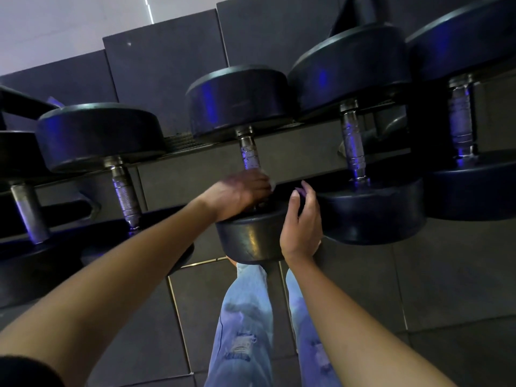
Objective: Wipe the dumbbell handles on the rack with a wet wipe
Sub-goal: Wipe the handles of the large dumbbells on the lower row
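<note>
left hand (242,191) gripping dumbbell handle (250,156), wipe (272,183) inside

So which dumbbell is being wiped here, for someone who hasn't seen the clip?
Along the dark metal rack of black rubber-headed dumbbells, find the middle one. It alone has hands on it: left hand gripping the knurled steel handle, right hand bracing its near head.

Dim, blue-violet glints on dumbbells (240,101), wide-angle bending at edges, slight blur.
</note>
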